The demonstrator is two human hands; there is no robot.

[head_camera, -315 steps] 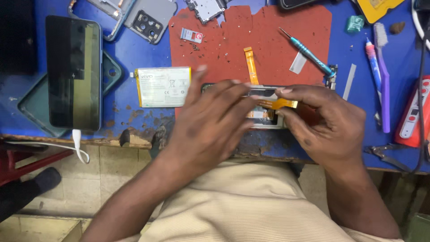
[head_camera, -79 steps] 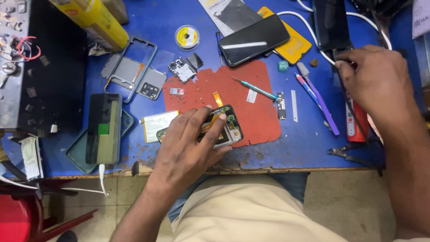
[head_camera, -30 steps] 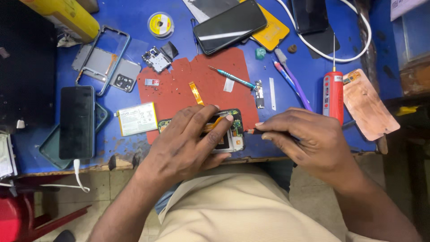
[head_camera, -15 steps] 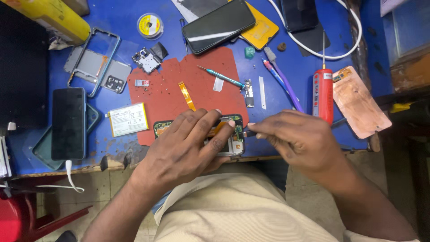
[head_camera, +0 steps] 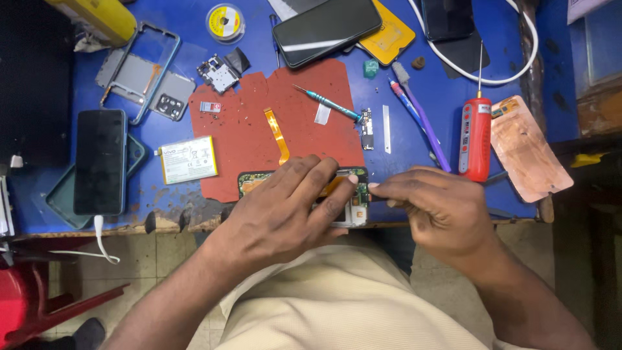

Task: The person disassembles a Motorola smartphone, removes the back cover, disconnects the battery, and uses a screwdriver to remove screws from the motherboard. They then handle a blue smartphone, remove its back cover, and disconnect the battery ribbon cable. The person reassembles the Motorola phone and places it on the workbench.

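Clearly, with our left hand (head_camera: pixel 285 207) flat on the opened phone (head_camera: pixel 353 204) and our right hand (head_camera: pixel 440 214) pinched shut at its edge, we risk tearing the orange ribbon cable (head_camera: pixel 332 186) under our fingers.

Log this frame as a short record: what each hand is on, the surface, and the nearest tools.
left hand: left hand lies flat over the opened phone, fingers spread across it
right hand: right hand pinched at the phone's right edge; any tool held is too small to tell
surface: red mat on a blue bench
on mat: orange flex cable, teal screwdriver
right of hands: red-handled screwdriver
left of mat: white battery
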